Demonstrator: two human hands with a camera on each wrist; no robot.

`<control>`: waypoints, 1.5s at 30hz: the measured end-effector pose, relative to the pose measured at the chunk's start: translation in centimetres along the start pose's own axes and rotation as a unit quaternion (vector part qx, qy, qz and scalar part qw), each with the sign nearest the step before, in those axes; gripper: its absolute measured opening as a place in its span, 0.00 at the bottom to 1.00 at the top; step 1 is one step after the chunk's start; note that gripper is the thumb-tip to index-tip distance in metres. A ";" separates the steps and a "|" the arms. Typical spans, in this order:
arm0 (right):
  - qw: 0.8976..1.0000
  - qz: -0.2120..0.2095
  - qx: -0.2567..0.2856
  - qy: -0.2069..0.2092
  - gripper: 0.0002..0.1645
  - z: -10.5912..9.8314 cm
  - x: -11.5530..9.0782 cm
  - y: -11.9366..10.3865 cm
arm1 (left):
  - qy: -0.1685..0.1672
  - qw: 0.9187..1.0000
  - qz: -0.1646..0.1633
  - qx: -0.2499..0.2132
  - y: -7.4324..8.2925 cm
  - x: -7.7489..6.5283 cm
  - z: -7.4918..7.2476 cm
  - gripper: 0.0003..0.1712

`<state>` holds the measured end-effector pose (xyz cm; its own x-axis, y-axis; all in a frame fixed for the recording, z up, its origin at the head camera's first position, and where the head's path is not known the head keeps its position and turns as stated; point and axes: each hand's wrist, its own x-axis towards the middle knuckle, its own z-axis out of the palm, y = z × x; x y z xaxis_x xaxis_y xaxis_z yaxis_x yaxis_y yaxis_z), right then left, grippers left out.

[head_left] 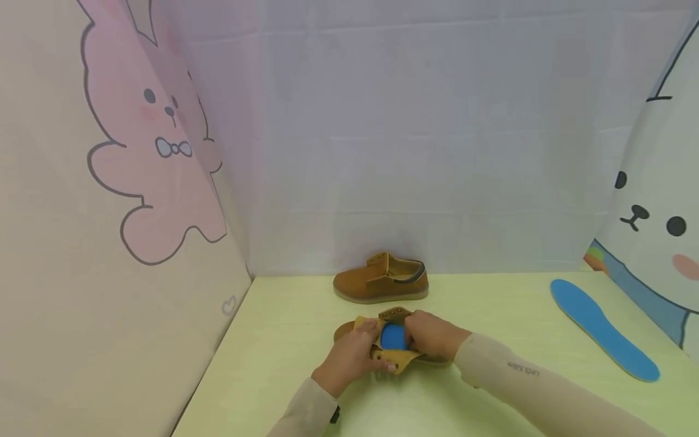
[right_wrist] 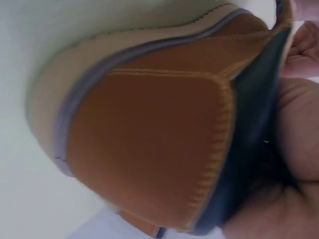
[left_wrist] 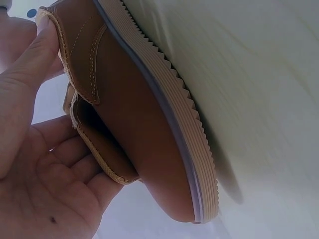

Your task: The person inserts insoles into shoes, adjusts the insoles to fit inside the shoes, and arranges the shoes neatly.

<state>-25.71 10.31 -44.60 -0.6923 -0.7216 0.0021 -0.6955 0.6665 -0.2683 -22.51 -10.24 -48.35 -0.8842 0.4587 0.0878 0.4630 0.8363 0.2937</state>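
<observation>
A brown lace-less shoe [head_left: 344, 329] stands upright under both hands, its flaps spread apart. My left hand [head_left: 355, 355] grips it at the front of the opening. In the left wrist view, the thumb presses the stitched edge of a side flap [left_wrist: 77, 50], while the fingers lie behind the tongue [left_wrist: 107, 152]. Part of a blue insole [head_left: 392, 338] shows inside the shoe. At the heel side, my right hand [head_left: 434, 334] reaches into the opening with bent fingers and pinches the insole's end; its fingertips are hidden by the dark-lined heel collar [right_wrist: 249, 124].
Behind the hands, a matching brown shoe [head_left: 377, 285] stands near the back wall, toe to the left. A second blue insole [head_left: 603, 331] lies flat at the right on the pale yellow table [head_left: 262, 364]. Cloth walls with cartoon animals enclose the left, back and right sides.
</observation>
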 end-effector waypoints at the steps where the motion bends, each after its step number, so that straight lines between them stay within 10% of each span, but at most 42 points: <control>1: 1.000 0.012 -0.013 0.001 0.11 0.0 -0.1 -0.2 | -0.001 1.000 0.000 0.001 0.0 0.0 0.0 0.54; 27: 0.985 0.069 -0.159 0.004 0.06 -0.7 -1.0 -1.9 | 0.001 1.000 0.000 -0.010 -0.1 0.0 0.1 0.54; 45: 0.983 0.106 -0.151 0.019 0.10 -0.3 -0.7 -2.7 | 0.001 1.000 0.004 -0.011 0.0 -0.1 -0.1 0.53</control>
<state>-23.43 9.07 -43.64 -0.8299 -0.5577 0.0144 -0.5571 0.8299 0.0310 -22.44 -10.30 -48.30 -0.8802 0.4654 0.0928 0.4695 0.8254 0.3135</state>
